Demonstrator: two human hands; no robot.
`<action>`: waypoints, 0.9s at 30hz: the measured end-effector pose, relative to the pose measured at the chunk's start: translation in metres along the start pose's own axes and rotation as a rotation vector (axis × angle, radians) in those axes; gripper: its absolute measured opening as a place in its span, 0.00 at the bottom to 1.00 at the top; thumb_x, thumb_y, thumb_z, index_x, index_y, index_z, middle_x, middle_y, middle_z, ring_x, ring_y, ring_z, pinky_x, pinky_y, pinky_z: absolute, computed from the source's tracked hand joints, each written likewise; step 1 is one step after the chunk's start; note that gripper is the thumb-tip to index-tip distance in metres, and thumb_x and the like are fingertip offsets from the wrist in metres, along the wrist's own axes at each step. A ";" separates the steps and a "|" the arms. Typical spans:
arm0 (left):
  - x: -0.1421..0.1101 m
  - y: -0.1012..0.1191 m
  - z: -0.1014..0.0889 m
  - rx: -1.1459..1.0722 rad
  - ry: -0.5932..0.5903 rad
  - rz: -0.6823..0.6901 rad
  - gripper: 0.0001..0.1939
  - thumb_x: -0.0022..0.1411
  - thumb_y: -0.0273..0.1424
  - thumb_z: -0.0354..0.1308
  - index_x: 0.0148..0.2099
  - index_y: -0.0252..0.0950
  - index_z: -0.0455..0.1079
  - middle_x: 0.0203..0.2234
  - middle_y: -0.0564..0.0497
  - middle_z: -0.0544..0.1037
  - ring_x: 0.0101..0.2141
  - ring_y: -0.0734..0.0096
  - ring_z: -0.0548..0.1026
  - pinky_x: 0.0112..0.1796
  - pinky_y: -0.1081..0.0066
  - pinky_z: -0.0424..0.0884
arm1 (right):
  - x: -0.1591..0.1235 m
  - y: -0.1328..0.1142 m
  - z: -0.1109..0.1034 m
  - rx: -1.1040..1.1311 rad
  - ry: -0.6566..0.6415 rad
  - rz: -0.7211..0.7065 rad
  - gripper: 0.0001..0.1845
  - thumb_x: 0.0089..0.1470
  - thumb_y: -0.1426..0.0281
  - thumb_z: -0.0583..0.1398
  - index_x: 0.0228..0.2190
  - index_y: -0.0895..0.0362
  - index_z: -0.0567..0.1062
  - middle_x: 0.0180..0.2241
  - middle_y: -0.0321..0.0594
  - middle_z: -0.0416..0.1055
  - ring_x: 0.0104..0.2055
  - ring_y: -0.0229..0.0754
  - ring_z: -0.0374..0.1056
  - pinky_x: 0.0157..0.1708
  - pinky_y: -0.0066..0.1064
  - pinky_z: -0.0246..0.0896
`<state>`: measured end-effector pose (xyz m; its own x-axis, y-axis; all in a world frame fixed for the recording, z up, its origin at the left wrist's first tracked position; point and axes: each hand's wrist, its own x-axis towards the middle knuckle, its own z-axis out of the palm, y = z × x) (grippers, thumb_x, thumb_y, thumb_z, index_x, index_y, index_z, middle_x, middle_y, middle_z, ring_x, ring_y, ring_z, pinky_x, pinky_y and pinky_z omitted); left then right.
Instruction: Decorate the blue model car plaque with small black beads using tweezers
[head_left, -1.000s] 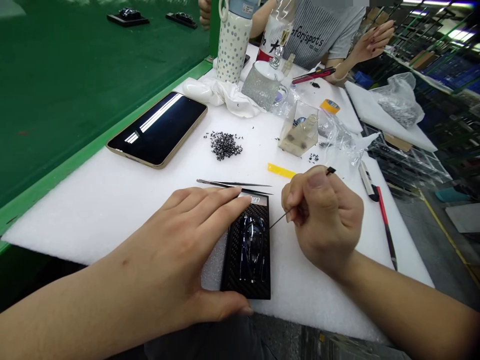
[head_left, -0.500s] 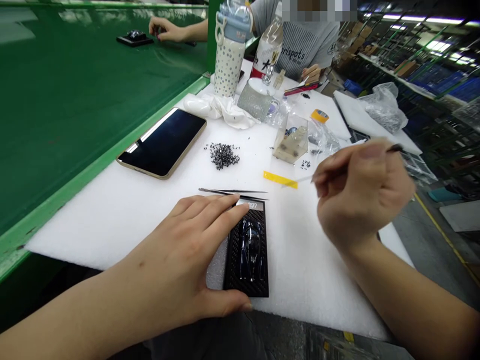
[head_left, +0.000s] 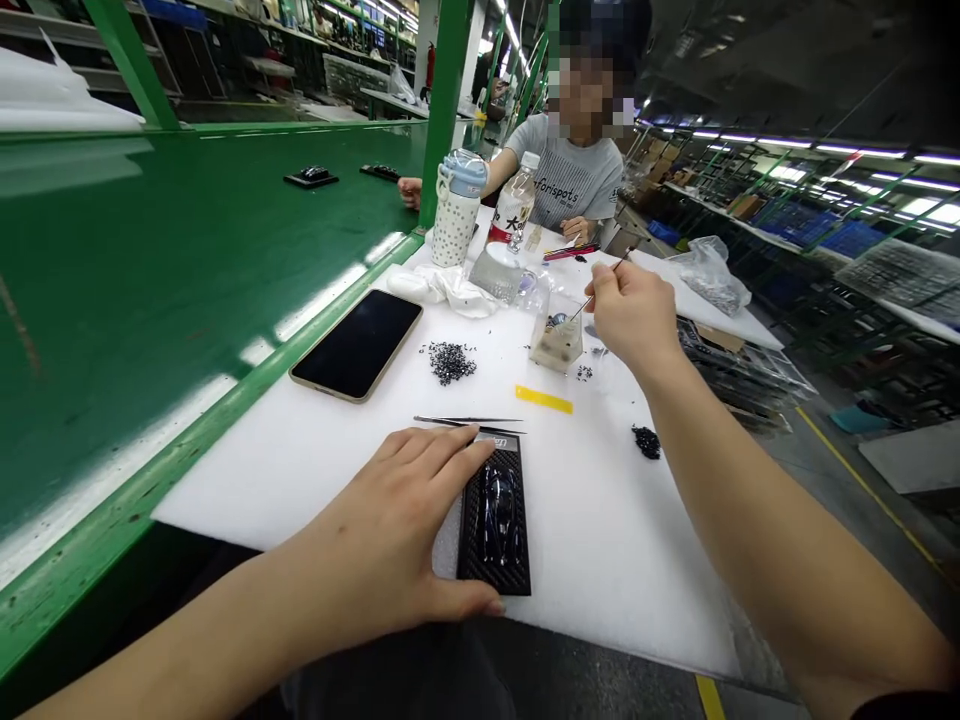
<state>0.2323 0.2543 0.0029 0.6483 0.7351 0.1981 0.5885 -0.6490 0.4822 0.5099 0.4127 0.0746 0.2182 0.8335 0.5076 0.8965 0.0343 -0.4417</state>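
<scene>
My left hand (head_left: 409, 525) spans a black textured base (head_left: 517, 575), with fingertips at its far end and thumb at its near end. On that base lies a small glossy black model car (head_left: 501, 515). My right hand (head_left: 634, 308) is closed in a pinch around a thin dark stick-like tool (head_left: 587, 303). The tool's tip reaches down into a small clear open container (head_left: 556, 355) with some cloudy content. A pair of tweezers (head_left: 469, 421) rests just beyond the base. A yellow strip (head_left: 544, 400) lies between the base and the container.
A phone (head_left: 358, 345) and a pile of tiny black parts (head_left: 451, 364) lie on the white foam sheet (head_left: 600, 560). Another dark pile (head_left: 646, 442) sits right. Behind stand a dotted bottle (head_left: 455, 215), a drink bottle (head_left: 514, 205) and a glass mug (head_left: 496, 272). A person sits opposite.
My right hand has moved forward and left, bringing the tool's tip into the clear container. My left hand stays on the base. The view has tilted up.
</scene>
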 end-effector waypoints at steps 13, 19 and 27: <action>0.000 0.002 -0.002 0.018 -0.021 0.008 0.52 0.51 0.57 0.67 0.69 0.32 0.58 0.65 0.31 0.66 0.64 0.39 0.65 0.61 0.38 0.65 | -0.026 0.008 0.006 -0.043 0.021 0.004 0.23 0.56 0.58 0.65 0.51 0.56 0.75 0.35 0.42 0.76 0.37 0.46 0.68 0.42 0.40 0.60; -0.002 -0.003 0.004 0.075 0.031 0.059 0.53 0.51 0.58 0.66 0.70 0.37 0.53 0.66 0.38 0.66 0.64 0.45 0.65 0.60 0.43 0.67 | -0.078 -0.040 -0.014 0.119 -0.762 -0.377 0.11 0.59 0.62 0.64 0.43 0.50 0.80 0.40 0.34 0.79 0.38 0.37 0.70 0.41 0.31 0.60; -0.004 -0.008 0.007 0.100 0.054 0.089 0.54 0.53 0.61 0.63 0.71 0.41 0.47 0.67 0.41 0.65 0.63 0.48 0.65 0.60 0.47 0.66 | -0.087 -0.051 -0.003 -0.015 -0.964 -0.457 0.07 0.60 0.67 0.60 0.35 0.52 0.81 0.38 0.35 0.80 0.41 0.39 0.71 0.38 0.30 0.56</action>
<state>0.2285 0.2554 -0.0083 0.6747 0.6817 0.2832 0.5769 -0.7263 0.3738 0.4463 0.3373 0.0549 -0.5310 0.8281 -0.1795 0.8224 0.4526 -0.3446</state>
